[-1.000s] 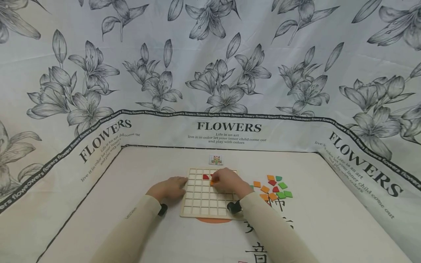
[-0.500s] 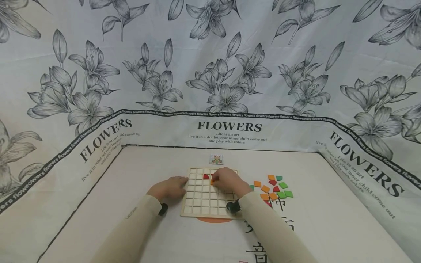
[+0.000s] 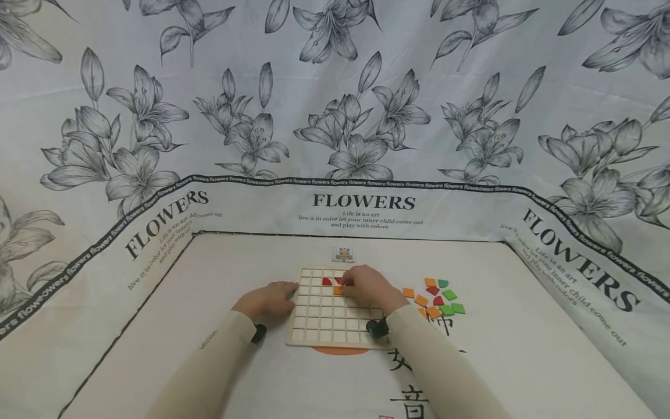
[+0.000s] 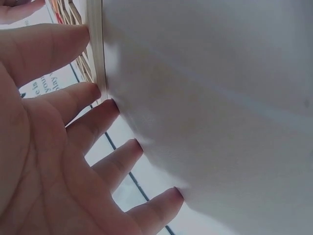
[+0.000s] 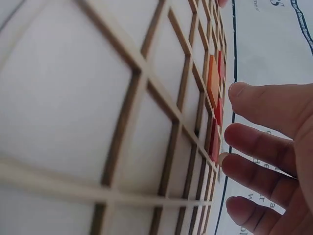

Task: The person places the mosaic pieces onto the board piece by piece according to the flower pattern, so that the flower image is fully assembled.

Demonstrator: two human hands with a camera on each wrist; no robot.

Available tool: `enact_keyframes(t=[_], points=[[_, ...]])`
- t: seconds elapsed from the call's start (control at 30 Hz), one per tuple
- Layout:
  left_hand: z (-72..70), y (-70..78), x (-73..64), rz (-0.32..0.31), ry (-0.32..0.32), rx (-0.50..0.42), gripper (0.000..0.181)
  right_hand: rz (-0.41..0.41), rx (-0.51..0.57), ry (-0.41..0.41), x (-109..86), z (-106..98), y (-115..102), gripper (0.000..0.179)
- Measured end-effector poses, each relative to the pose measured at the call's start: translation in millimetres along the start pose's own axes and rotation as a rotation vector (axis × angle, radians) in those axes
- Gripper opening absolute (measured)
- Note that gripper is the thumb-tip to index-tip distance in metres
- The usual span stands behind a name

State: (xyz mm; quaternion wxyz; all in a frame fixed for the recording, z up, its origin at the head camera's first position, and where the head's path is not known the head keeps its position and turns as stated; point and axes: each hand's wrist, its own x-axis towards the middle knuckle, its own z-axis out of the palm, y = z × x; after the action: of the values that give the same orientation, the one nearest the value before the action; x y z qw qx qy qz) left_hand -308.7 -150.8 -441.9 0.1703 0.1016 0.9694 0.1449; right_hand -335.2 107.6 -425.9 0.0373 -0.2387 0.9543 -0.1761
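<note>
Currently our left hand (image 3: 266, 299) rests with fingers spread, its thumb against the left edge of the grid board (image 3: 314, 317). Our right hand (image 3: 369, 285), fingers apart and gripping nothing, is just beside the orange tile (image 3: 338, 290) and red tiles (image 3: 327, 281) on the board; loose tiles (image 3: 421, 301) lie right of it.

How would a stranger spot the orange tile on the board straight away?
On the white table, find the pale wooden grid board. Look in its far half, beside the right hand. The orange tile lies there, just nearer the person than two red tiles, and is the only orange piece visible on the board.
</note>
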Motion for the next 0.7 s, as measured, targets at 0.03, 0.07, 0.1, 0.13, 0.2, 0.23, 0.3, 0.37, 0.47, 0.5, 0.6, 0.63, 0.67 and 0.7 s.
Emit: enact_keyframes(t=[0.03,0.07,0.1,0.13,0.2,0.23,0.3,0.37,0.47,0.5,0.6,0.63,0.67,0.7], points=[[-0.3,0.1,-0.2,-0.002,0.0,-0.001,0.059,-0.002,-0.003,0.003,-0.9,-2.2,1.3,0.017],[-0.5,0.2,-0.4,-0.005,0.0,-0.002,0.059,-0.004,-0.009,0.004,-2.0,-4.5,2.8,0.017],[-0.5,0.3,-0.5,-0.009,0.0,-0.003,0.059,-0.004,-0.018,0.009,-3.0,-6.6,4.5,0.016],[-0.3,0.3,-0.6,-0.009,0.001,-0.007,0.059,-0.003,-0.025,0.016,-3.9,-8.5,6.5,0.015],[0.5,0.1,-0.3,-0.01,0.002,-0.019,0.059,0.005,-0.031,0.029,-6.1,-12.0,11.7,0.014],[1.2,0.0,-0.2,-0.012,0.003,-0.023,0.059,0.015,-0.037,0.031,-7.6,-13.9,14.6,0.014],[2.6,-0.4,0.4,-0.01,0.003,-0.023,0.059,0.044,-0.049,0.032,-11.0,-17.6,20.9,0.016],[3.5,-0.8,1.0,-0.008,0.002,-0.02,0.059,0.083,-0.058,0.023,-14.7,-21.5,28.0,0.018],[3.9,-1.1,2.1,-0.005,0.002,-0.012,0.059,0.131,-0.077,0.004,-21.2,-28.6,38.7,0.019],[3.7,-1.0,2.5,-0.003,0.004,-0.012,0.06,0.148,-0.08,-0.004,-23.5,-31.0,41.8,0.02],[3.2,-1.2,3.4,0.004,0.011,-0.001,0.059,0.18,-0.096,-0.014,-30.4,-36.8,51.8,0.021],[2.9,-1.2,3.6,0.006,0.014,0.003,0.059,0.192,-0.098,-0.015,-32.5,-38.3,55.0,0.021],[2.8,-1.2,3.6,0.008,0.015,0.007,0.059,0.206,-0.097,-0.017,-34.7,-39.4,58.3,0.021],[2.5,-1.1,3.6,0.011,0.016,0.009,0.059,0.221,-0.095,-0.018,-36.7,-40.2,61.6,0.021]])
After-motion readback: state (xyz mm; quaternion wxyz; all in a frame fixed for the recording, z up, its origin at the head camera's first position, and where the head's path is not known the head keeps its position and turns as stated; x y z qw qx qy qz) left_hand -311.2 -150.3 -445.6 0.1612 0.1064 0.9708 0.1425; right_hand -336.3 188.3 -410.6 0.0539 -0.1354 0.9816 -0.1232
